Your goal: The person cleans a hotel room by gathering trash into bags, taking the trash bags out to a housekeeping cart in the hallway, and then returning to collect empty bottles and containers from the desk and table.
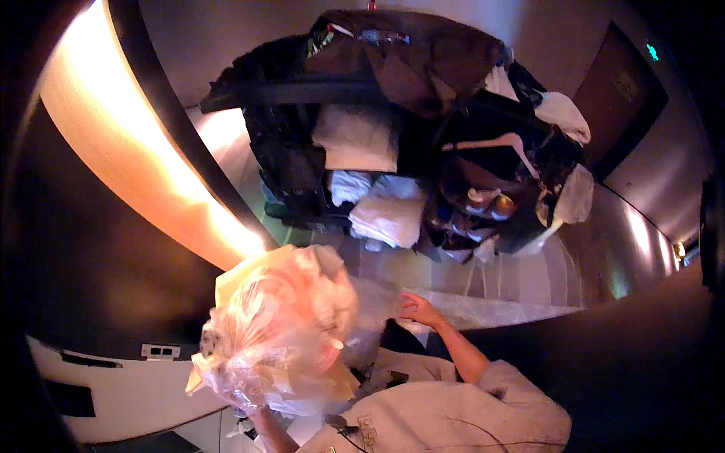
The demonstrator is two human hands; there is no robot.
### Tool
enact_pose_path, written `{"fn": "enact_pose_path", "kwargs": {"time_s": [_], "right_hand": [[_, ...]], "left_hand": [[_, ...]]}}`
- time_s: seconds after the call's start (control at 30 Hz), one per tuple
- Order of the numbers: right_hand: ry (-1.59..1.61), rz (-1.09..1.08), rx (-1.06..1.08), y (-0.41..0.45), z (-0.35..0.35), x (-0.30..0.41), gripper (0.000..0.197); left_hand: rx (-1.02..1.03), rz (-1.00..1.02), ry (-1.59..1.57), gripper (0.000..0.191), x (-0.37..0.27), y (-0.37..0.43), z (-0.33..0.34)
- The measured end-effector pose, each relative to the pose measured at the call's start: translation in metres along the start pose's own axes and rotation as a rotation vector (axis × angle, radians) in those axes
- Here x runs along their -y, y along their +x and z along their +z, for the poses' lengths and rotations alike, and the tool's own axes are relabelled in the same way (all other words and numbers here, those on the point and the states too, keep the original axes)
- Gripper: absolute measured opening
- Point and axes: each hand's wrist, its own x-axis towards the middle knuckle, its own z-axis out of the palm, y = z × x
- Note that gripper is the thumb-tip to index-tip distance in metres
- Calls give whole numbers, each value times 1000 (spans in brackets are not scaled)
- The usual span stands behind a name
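Observation:
My left hand (244, 397) grips the gathered neck of a clear plastic bag (283, 317). The bag is bulging, and pale and orange-lit contents show through its film; what they are cannot be told. It covers part of my fingers. To the right of the bag, my right hand (420, 311) is held out with its fingers slightly bent and apart, and I see nothing in it. A blurred, translucent patch lies between that hand and the bag. Beyond both hands stands a dark housekeeping cart (283, 175) with folded white linen (388, 218) on its lower part.
A wooden clothes hanger (493, 141) and a white bag (566, 116) are on the cart's right side. A translucent bag (575, 195) hangs at its right end. A lit wall panel (141, 141) runs along the left, and a dark door (620, 96) is at the back right.

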Motion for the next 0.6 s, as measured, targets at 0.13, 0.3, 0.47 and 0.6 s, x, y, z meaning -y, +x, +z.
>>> {"fn": "enact_pose_path", "kwargs": {"time_s": [0.13, 0.3, 0.47, 0.6], "right_hand": [[-120, -553, 236, 2, -4, 163, 102], [-131, -823, 222, 3, -52, 316, 108], [-166, -1081, 197, 18, -107, 423, 94], [-89, -1010, 217, 51, -133, 429, 83]], "left_hand": [[64, 181, -79, 35, -73, 35, 92], [100, 458, -157, 33, -209, 99, 225], [97, 707, -235, 31, -353, 130, 312], [118, 815, -288, 30, -421, 168, 382]]}}
